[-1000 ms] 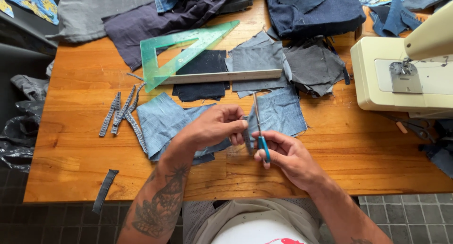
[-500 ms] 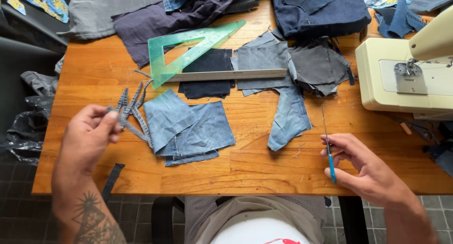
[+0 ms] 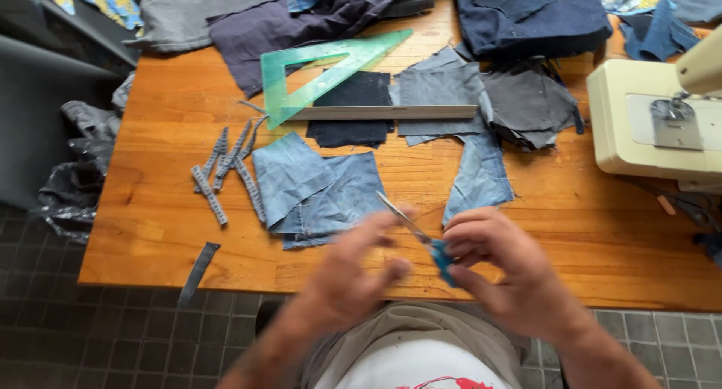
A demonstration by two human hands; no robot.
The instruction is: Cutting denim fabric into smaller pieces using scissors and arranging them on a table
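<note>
My right hand grips blue-handled scissors near the table's front edge, blades pointing up and left. Blurred with motion, my left hand sits close beside the blades with its fingers spread; I cannot see anything held in it. Just beyond the hands lie light blue denim pieces and a separate denim piece. A group of narrow denim strips lies to the left on the wooden table.
A green transparent set square and a long ruler lie over dark fabric squares. A cream sewing machine stands at the right. Piled cloth fills the far edge. One strip hangs off the front edge.
My left hand has come back from the strips at the left to the middle. My right hand has brought the scissors leftward to meet it, and the strip from my left hand is gone from view.
</note>
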